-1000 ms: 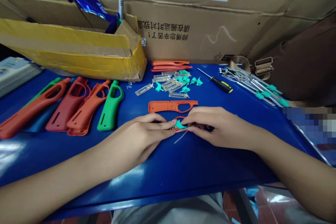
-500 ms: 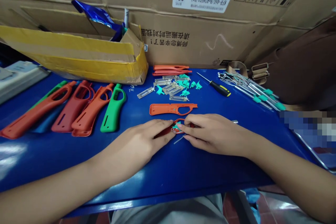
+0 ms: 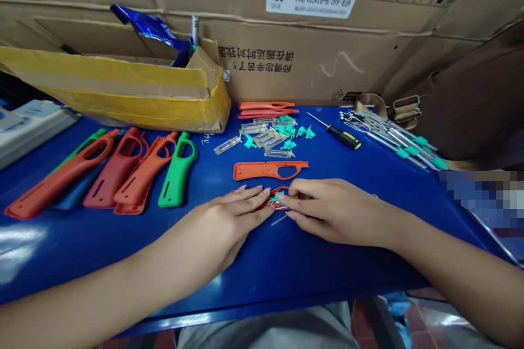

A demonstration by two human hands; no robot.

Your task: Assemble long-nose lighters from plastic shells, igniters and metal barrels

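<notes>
Low over the table, my left hand (image 3: 223,221) presses its closed fingers and thumb on an orange-red lighter casing half (image 3: 282,206), which they mostly cover. My right hand (image 3: 338,210) grips the casing's other end, its fingertips against a small green trigger piece (image 3: 277,197) lying in the casing. White wire loops beside the trigger, and a thin clear tube (image 3: 279,220) sticks out below the fingertips. Just behind the hands lies another orange casing half (image 3: 249,170), open side up. Farther back are several clear fuel tanks (image 3: 268,137) and loose green triggers (image 3: 289,144).
Several coloured lighter casings (image 3: 137,174) lie at left, before a taped carton (image 3: 164,92). A screwdriver (image 3: 343,136) and metal lighter rods with wires (image 3: 403,142) lie right. Two more orange-red casing halves (image 3: 266,109) rest against the large cardboard wall (image 3: 311,60).
My left fingers have shifted slightly and lie flatter over the casing. My right hand stays nearly in place at the green trigger.
</notes>
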